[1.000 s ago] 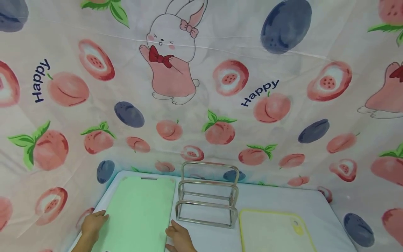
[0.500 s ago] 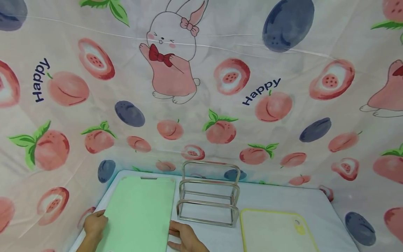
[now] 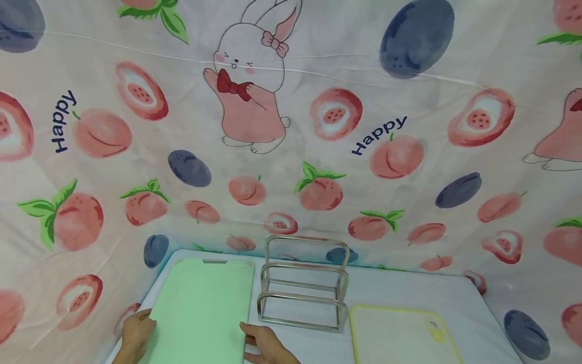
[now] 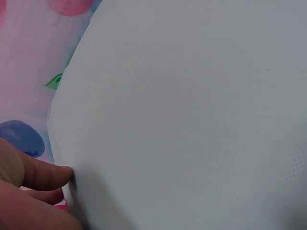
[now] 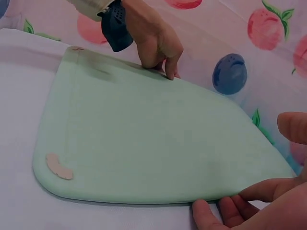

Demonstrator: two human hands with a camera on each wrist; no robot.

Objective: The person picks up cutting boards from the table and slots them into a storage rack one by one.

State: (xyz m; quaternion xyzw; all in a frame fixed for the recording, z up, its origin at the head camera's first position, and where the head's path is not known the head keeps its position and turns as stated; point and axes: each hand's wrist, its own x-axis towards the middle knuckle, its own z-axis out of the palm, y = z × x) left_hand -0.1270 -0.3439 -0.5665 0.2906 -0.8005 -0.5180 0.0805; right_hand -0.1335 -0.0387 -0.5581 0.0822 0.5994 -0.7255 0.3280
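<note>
A pale green cutting board (image 3: 200, 308) lies at the left of the white table, with a slot at its far end. My left hand (image 3: 135, 331) pinches the board's left edge; in the left wrist view, its fingers (image 4: 45, 175) meet the edge of the board (image 4: 182, 115), which looks grey there. At the right edge, my right hand (image 3: 265, 344) holds the board with the thumb above and the fingers at its side. Seen from the right wrist, fingertips (image 5: 204, 213) touch the near rim while the thumb (image 5: 292, 127) is above the surface. The board's underside is hidden.
A metal wire rack (image 3: 302, 296) stands just right of the green board. Farther right lies a translucent cutting board with a yellow rim (image 3: 386, 307). A fruit-and-rabbit printed cloth (image 3: 291, 167) hangs behind and beside the white table (image 3: 391, 283).
My left fingers have curled in on the left edge. My right hand has drawn from spread fingers to a hold on the right edge. The board shows little movement.
</note>
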